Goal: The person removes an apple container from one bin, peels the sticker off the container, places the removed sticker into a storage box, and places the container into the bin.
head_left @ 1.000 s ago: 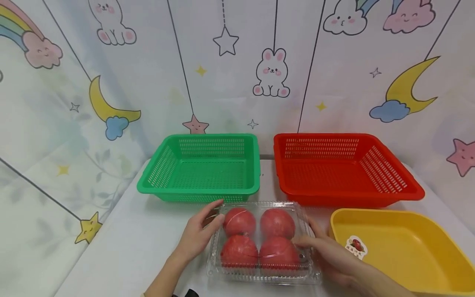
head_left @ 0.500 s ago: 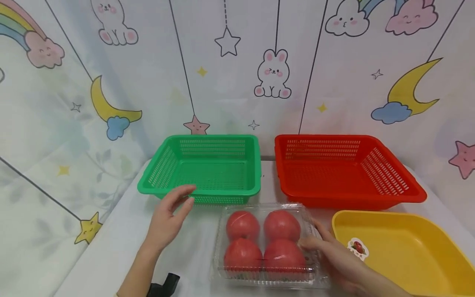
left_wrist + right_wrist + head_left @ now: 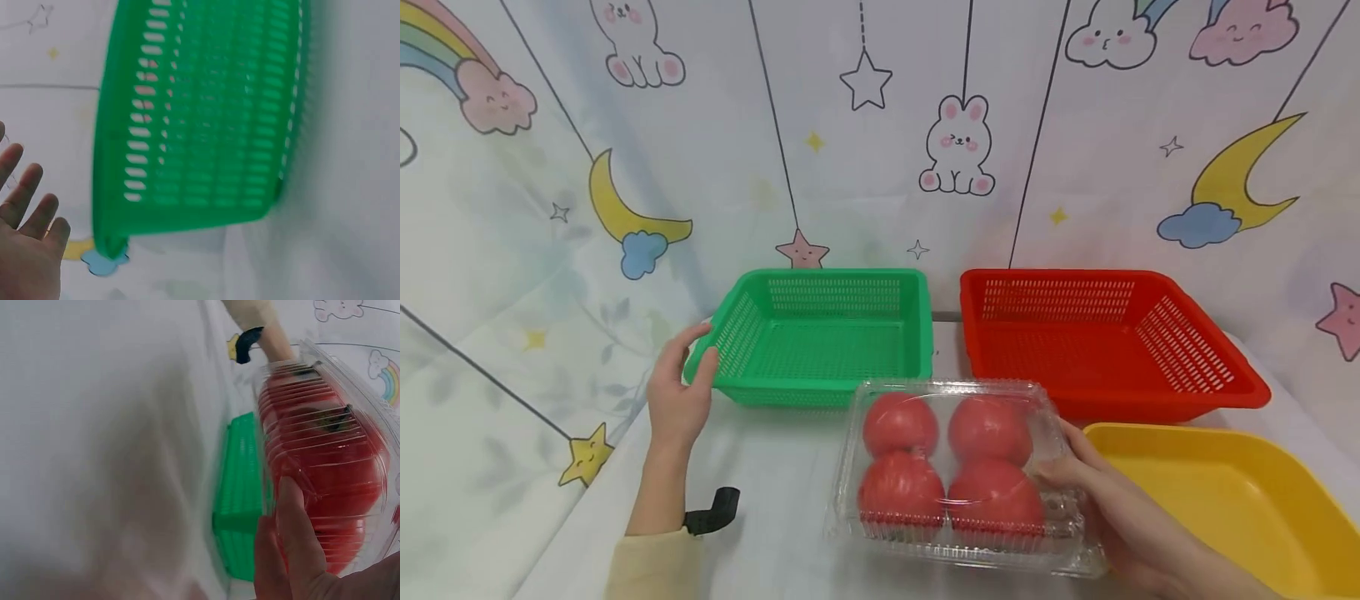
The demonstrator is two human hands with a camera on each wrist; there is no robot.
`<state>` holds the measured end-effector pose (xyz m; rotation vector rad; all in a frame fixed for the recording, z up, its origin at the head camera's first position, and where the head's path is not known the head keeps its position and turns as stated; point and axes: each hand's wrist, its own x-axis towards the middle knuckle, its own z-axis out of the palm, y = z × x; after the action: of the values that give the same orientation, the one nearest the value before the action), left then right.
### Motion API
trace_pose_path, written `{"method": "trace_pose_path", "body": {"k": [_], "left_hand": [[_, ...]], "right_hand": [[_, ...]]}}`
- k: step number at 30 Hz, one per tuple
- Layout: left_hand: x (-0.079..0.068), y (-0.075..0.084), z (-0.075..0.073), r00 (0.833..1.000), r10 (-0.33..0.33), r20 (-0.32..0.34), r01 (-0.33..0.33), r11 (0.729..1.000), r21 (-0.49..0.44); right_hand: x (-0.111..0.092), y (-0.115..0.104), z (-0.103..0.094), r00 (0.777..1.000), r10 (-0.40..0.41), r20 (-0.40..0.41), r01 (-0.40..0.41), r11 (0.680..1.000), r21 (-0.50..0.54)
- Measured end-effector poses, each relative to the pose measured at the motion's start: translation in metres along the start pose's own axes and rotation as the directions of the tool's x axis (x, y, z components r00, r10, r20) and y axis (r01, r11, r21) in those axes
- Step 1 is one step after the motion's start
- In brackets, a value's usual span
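Note:
My right hand [image 3: 1101, 479] grips the right side of a clear plastic clamshell box [image 3: 951, 387] holding several tomatoes [image 3: 901, 490]. The box is tilted in front of me, its back edge overlapping the fronts of both baskets in the head view. In the right wrist view, fingers [image 3: 297, 525] press along the box's ribbed side, and a dark green tomato stem shows through it. My left hand [image 3: 679, 400] is at the left end of the green basket [image 3: 820, 386], fingers spread and relaxed, holding nothing. The left wrist view shows that hand beside the basket's slotted wall.
A red basket [image 3: 1120, 400] stands at the back right, beside the green one. In front of it is a yellow tray [image 3: 1195, 432], partly covered by my right forearm. All stand on a white-covered table [image 3: 775, 492] against a printed cloth backdrop [image 3: 880, 192].
My left hand has let go of the box and moved left to the green basket's end. My right hand has raised and tilted the box. The yellow tray's sticker is now hidden.

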<state>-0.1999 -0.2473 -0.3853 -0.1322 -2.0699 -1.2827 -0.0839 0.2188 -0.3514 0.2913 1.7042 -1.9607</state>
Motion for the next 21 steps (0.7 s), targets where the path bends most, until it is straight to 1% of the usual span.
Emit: {"method": "trace_pose_path", "body": {"k": [2,4,7,9,11,13,15,18,21], "left_hand": [[0.002,-0.009,-0.003,0.999,-0.053,-0.004,0.053,0.998,0.033],[0.002,-0.018,-0.005,0.991,-0.129,0.022,0.128,0.991,0.031],[0.003,-0.027,-0.005,0.965,-0.247,0.092,0.246,0.969,0.015],[0.004,-0.032,-0.004,0.946,-0.298,0.131,0.298,0.954,0.016],[0.002,-0.035,-0.004,0.93,-0.333,0.152,0.333,0.942,0.029],[-0.002,-0.037,-0.002,0.925,-0.345,0.158,0.344,0.938,0.034],[-0.005,-0.041,-0.001,0.925,-0.342,0.165,0.342,0.939,0.033],[-0.009,-0.046,0.002,0.931,-0.331,0.153,0.33,0.943,0.034],[-0.011,-0.048,0.004,0.937,-0.321,0.14,0.32,0.947,0.029]], "right_hand": [[-0.003,-0.006,0.0,1.0,-0.007,0.0,0.007,1.0,-0.014],[-0.005,-0.012,0.0,1.0,-0.015,0.003,0.015,1.0,-0.021],[-0.006,-0.023,0.002,0.999,-0.034,0.005,0.034,0.999,-0.014],[-0.005,-0.033,0.004,0.998,-0.062,0.002,0.062,0.998,-0.017],[-0.001,-0.043,0.008,0.996,-0.084,0.002,0.084,0.996,-0.01],[0.003,-0.054,0.013,0.994,-0.112,0.005,0.112,0.994,-0.005],[0.008,-0.063,0.019,0.99,-0.142,0.01,0.142,0.99,-0.002],[0.019,-0.074,0.029,0.981,-0.191,0.031,0.191,0.982,0.0],[0.034,-0.08,0.038,0.974,-0.22,0.049,0.22,0.975,0.003]]}}
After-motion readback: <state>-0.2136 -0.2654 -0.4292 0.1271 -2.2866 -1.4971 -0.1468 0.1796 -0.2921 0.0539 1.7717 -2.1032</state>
